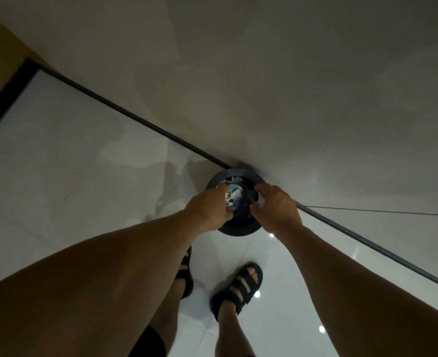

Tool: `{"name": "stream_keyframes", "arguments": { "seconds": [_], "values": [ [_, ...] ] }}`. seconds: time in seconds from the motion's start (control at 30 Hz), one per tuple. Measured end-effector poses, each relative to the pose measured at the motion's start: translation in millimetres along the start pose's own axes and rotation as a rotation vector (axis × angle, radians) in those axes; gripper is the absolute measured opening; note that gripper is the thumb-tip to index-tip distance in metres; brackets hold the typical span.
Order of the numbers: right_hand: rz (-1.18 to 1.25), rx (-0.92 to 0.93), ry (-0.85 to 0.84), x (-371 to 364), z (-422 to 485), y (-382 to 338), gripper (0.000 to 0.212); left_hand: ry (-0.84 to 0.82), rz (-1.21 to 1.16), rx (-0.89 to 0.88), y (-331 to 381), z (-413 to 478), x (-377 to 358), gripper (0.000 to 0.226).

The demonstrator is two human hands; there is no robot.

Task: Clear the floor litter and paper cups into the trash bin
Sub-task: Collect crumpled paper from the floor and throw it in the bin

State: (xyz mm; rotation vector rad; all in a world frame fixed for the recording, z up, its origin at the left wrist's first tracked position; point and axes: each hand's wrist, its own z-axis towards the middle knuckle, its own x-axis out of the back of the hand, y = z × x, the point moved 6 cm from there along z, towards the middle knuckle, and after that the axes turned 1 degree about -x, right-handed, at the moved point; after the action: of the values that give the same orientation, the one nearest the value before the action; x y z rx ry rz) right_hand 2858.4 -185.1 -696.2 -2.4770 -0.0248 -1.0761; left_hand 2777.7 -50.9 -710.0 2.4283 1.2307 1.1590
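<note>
At the floor's edge, litter is gripped in curled fingers of left hand and right hand over brimming trash bin; spillage is risked.

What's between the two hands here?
In the head view, the open mouth of the trash bin lies between the left hand and the right hand, with crumpled white and blue litter inside it.

Glossy white tiled floor meets a plain grey wall.
</note>
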Motion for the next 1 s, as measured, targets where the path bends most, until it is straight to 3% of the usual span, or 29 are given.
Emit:
{"name": "stream_keyframes", "arguments": {
  "seconds": [0.23,0.47,0.6,1.0],
  "values": [
    [0.102,-0.063,0.055,-100,82,70,0.048,-0.001,0.103,-0.068,-45,105,-83,0.067],
    [0.178,-0.121,0.098,-116,64,81,0.053,0.066,0.273,-0.127,-60,100,-79,0.074],
    [0.170,-0.122,0.064,-79,19,60,0.056,0.001,0.287,-0.117,-33,59,-41,0.076],
    [0.161,-0.155,0.168,139,-177,-8,0.065,-0.060,0.446,-0.296,158,-137,106,0.072]
  ]
}}
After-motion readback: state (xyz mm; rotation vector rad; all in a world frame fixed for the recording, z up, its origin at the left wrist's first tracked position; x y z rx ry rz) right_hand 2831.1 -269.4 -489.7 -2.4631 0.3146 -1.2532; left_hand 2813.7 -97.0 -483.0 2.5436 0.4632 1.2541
